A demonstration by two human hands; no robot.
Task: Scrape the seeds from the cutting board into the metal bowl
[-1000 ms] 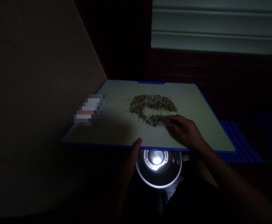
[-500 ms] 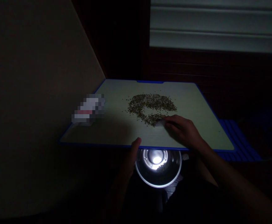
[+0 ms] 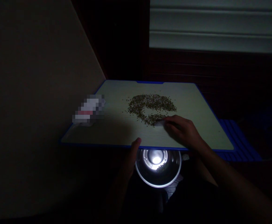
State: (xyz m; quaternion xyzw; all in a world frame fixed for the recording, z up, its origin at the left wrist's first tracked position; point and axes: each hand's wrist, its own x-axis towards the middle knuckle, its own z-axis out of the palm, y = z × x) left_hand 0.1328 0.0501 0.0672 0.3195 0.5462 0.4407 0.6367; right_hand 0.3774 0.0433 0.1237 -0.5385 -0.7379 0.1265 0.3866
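Next to nothing has moved since a second ago. Nearest, a metal bowl (image 3: 159,186) shows below the blue-edged board (image 3: 203,124); the left hand (image 3: 131,157) lays its thumb over that front edge, grip unclear. The right hand (image 3: 183,129) pinches a pale piece (image 3: 159,123) at small seeds (image 3: 136,104) mid-board. Behind, in darkness, a slatted panel (image 3: 215,25).

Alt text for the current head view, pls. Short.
Right hand holds a thin pale piece at the edge of small dark grains spread on a blue-edged board in a dim room. Left hand has its thumb over the board's near edge; beyond that edge, lower down, a round metal vessel shows some dark bits inside.
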